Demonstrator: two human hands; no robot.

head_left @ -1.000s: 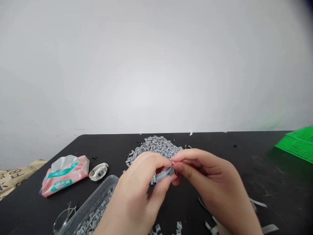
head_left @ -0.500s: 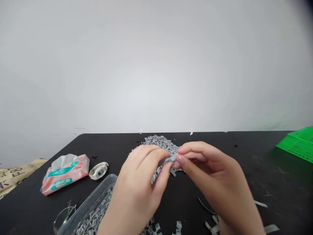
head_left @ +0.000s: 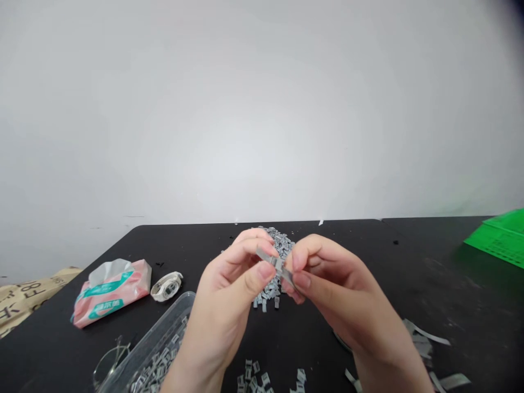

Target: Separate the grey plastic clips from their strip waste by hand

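Observation:
Between both hands, above the table, is a short grey strip (head_left: 266,255) with a small light grey clip (head_left: 279,265) around its middle. My left hand (head_left: 235,286) pinches the strip and clip from the left, thumb in front. My right hand (head_left: 341,289) has thumb and index finger closed on the strip's lower right end. Behind the hands lies a heap of small grey clips (head_left: 266,295), partly hidden. A clear plastic box (head_left: 141,349) of similar clips stands left of my left forearm.
On the black table (head_left: 286,338) are a tissue pack (head_left: 112,292), a white watch (head_left: 167,286), glasses (head_left: 109,363), loose clips (head_left: 254,379) and grey strips (head_left: 421,344). A green basket (head_left: 499,237) is at the far right, a printed bag (head_left: 33,297) at the left.
The hands have turned and the fingers have shifted, so the strip with its clip shows more clearly and slants down to the right. More grey strips show beside my right forearm.

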